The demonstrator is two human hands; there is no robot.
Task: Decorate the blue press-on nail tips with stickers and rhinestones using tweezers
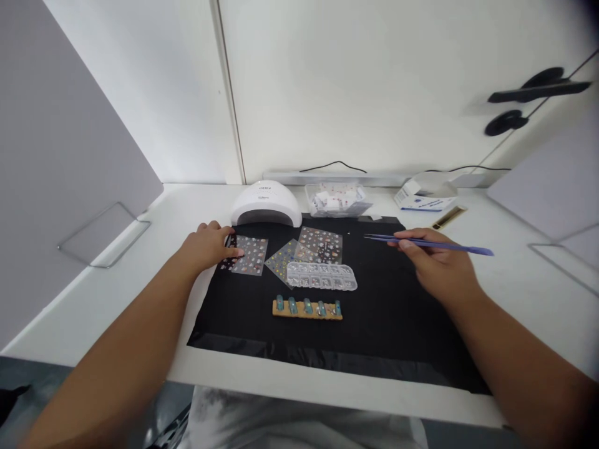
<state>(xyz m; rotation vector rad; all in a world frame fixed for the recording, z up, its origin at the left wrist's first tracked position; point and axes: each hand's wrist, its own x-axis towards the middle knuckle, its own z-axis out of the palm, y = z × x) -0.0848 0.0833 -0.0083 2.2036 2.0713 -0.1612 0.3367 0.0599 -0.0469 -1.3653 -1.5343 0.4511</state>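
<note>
My left hand holds the edge of a clear sticker sheet at the left of the black mat, thumb on top. My right hand grips blue tweezers, their tips pointing left over the mat. Two more sticker sheets, one with yellow marks and one with pale marks, overlap mid-mat. A clear compartment case with small bits lies partly over them. Nearer me, a tan strip carries several teal nail tips.
Along the back stand a white domed lamp, a clear box of packets and an open white-and-blue carton. A gold-edged strip lies beyond my right hand. Wire stands flank the white table.
</note>
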